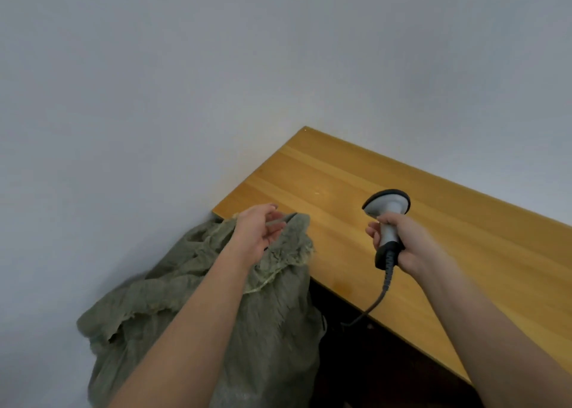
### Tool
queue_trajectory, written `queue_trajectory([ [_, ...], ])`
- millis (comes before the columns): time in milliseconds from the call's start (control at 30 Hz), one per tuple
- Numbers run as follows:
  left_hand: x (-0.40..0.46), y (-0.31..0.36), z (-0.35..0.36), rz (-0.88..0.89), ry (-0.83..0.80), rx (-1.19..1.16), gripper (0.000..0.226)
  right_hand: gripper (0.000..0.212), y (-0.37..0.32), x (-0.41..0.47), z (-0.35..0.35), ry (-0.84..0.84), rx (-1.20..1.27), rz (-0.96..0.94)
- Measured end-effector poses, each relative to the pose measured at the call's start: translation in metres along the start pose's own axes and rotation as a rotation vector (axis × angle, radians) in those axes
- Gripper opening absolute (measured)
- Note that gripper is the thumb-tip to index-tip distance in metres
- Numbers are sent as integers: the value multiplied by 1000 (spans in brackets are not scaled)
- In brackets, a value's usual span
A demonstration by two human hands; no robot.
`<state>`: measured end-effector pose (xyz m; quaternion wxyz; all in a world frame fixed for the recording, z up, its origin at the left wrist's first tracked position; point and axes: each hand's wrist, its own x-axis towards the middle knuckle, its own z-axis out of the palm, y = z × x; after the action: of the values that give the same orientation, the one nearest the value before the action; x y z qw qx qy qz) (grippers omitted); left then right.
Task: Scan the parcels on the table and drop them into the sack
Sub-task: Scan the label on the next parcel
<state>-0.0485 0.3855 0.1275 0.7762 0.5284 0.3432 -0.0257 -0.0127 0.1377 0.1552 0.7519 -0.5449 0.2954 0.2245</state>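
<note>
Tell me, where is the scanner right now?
In the head view, the scanner is on the right, gripped by the right hand above the wooden table, across from the green sack on the left.

The wooden table (402,191) ran out of view at the right edge, and its underside lay too dark to make out. The left forearm (192,314) covered part of the green sack (272,330), whose bottom was cut off by the lower edge. The scanner's cable (376,305) vanished into the shadow under the table, and the scanner's (388,212) window faced away.
</note>
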Motion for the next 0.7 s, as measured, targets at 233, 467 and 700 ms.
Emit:
queue_trajectory([
  [233, -2, -20, 88, -61, -119, 69, 15, 18, -34, 4, -87, 89, 80, -122],
  [467, -1, -17, 160, -7, -90, 121, 15, 22, -75, 52, -162, 155, -95, -134],
  [700, 9, -27, 249, -22, -57, 115, 15, 35, -99, 112, -233, 161, -168, -44],
])
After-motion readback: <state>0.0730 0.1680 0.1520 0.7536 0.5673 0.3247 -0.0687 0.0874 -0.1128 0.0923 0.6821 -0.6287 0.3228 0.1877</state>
